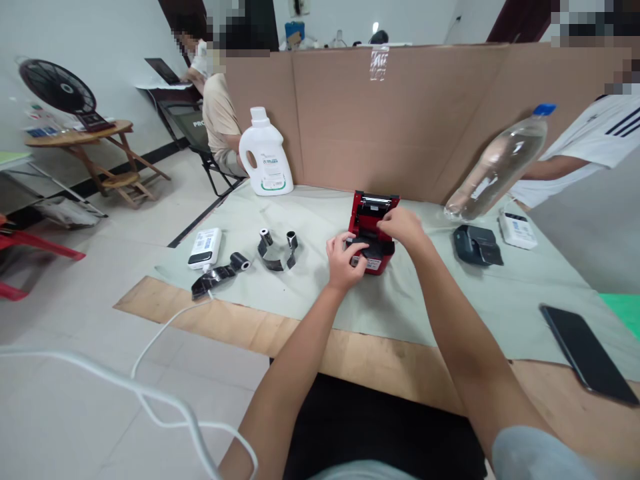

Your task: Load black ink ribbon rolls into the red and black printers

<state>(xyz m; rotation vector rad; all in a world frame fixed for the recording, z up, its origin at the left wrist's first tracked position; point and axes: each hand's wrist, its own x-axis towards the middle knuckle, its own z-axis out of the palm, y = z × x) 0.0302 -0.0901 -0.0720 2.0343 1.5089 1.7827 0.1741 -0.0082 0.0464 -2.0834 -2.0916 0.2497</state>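
Note:
A small red label printer [379,263] stands on the cloth in front of me with its lid [358,212] raised and dark parts inside. My left hand [344,262] is closed around its front left side, fingers bent over the black interior. At the right side of the raised lid is my right hand [404,227], its fingers curled together at the opening; what they pinch, if anything, is hidden. To the left lie a black ribbon on two rolls [278,261] and another partly unwound black ribbon [215,279].
Left on the cloth is a white power bank [205,248] with a cable. Behind stand a white jug [267,157] and a cardboard screen [390,120]. To the right are a leaning plastic bottle [500,167], a black device [477,245], a white device [518,230] and a phone [587,353]. People sit beyond.

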